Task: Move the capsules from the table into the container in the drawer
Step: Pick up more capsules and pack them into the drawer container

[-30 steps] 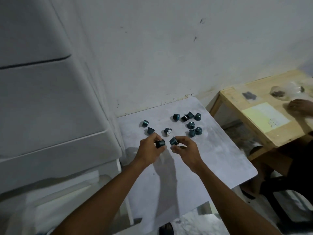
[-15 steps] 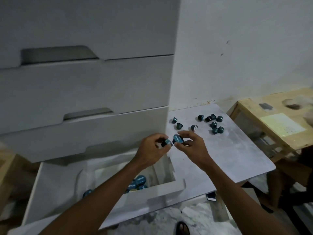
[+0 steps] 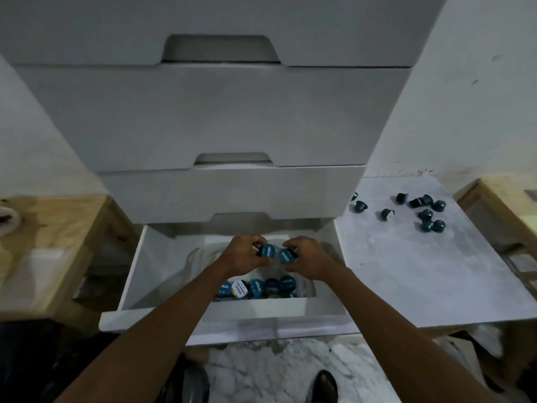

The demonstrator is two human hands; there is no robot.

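My left hand [image 3: 241, 255] grips one teal capsule [image 3: 267, 251] with its blue foil lid facing me. Beside it, my right hand [image 3: 308, 258] grips a second teal capsule [image 3: 285, 255]. Both hands hover over the clear container [image 3: 308, 286] inside the open bottom drawer [image 3: 139, 274]. Several capsules [image 3: 263, 287] lie in the container below my hands. On the white table [image 3: 406, 274] to the right, several more teal capsules [image 3: 425, 215] lie scattered near its far edge.
A white drawer unit [image 3: 220, 117] with shut upper drawers rises behind the open one. Wooden tables stand at the left [image 3: 55, 228] and far right [image 3: 499, 199]. A shoe [image 3: 325, 386] shows on the marble floor below.
Both hands carried their capsules left from the table's edge to above the container in the drawer. My view swung left and down, centring on the drawer.
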